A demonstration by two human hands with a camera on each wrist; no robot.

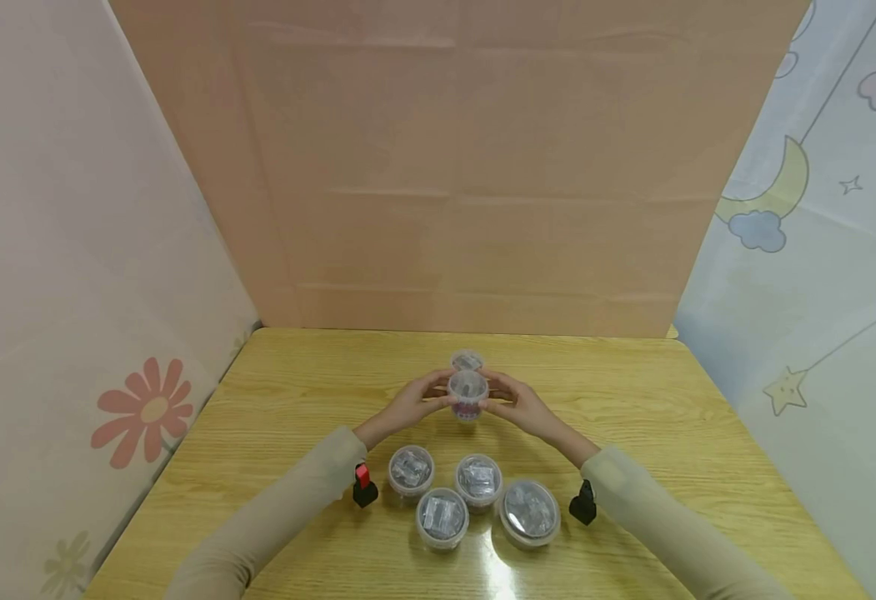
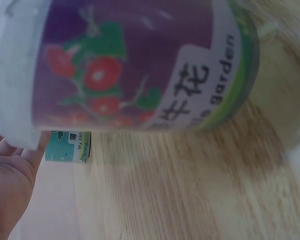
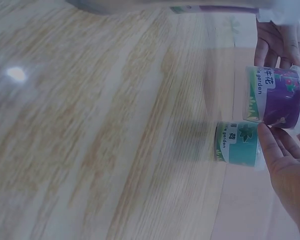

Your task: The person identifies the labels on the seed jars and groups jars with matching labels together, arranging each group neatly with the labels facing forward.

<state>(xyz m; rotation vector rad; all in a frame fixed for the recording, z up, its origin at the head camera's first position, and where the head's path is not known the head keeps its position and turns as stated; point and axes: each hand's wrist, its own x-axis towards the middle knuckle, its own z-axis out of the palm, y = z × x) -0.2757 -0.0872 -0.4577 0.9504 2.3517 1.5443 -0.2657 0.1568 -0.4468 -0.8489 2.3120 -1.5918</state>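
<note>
Holding a purple cup [image 1: 468, 410] from both sides, with the left grip [image 1: 417, 398] on one side and the right grip [image 1: 518, 406] on the other. With fingers bent and thumbs toward the front, open only about as wide as the cup in between. Held up off the bench [image 1: 317, 375], a little below the middle of the frame, with something grey showing inside the top. Wrapped in a purple label [image 2: 132, 65] with red flowers, green leaves and the word "garden". Just behind, standing on the bench: a blue-green cup [image 3: 238, 143] with a leaf on its side.

Lower in the frame, near the middle, in a loose bunch: a left tub [image 1: 411, 470], a front tub [image 1: 442, 517], a middle tub [image 1: 478, 480] and a wider right tub [image 1: 529, 512]. All full of grey stuff, too hard to make out.

At the bottom left, a pale left sleeve [image 1: 280, 504]; at the bottom right, a pale right sleeve [image 1: 663, 517]. Across the top, a big tan wall [image 1: 460, 167]. At the left edge, a red flower [image 1: 154, 408] on pale cloth; at the right edge, a yellow moon [image 1: 792, 179].
</note>
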